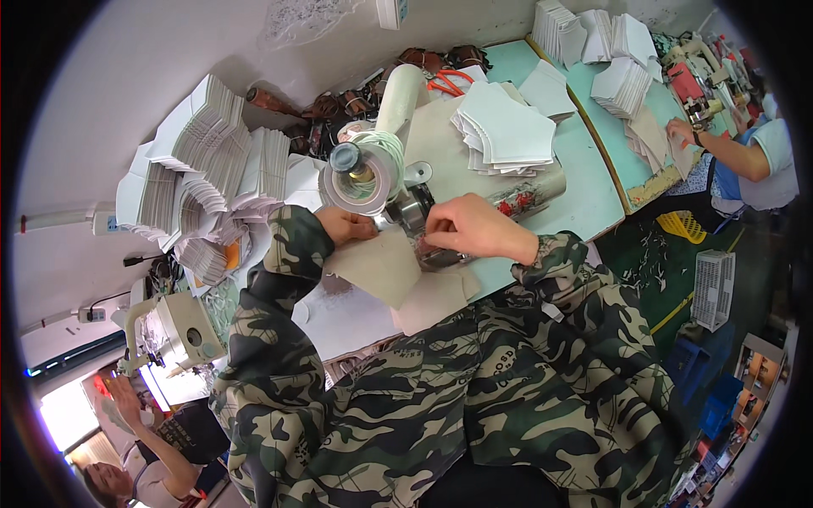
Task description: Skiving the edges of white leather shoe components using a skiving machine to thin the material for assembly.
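Note:
A beige cut fabric piece lies under the head of a white sewing machine on a pale green table. My left hand pinches the piece's far edge beside the needle area. My right hand presses on the fabric just right of the needle, fingers bent down onto it. Both arms wear camouflage sleeves. A second beige piece lies beneath, toward me. The needle itself is hidden by my hands.
Stacks of white cut pieces fan out at the left, with more stacks behind the machine and at the far right. Red-handled scissors lie at the back. One person sits at the right, another at the lower left.

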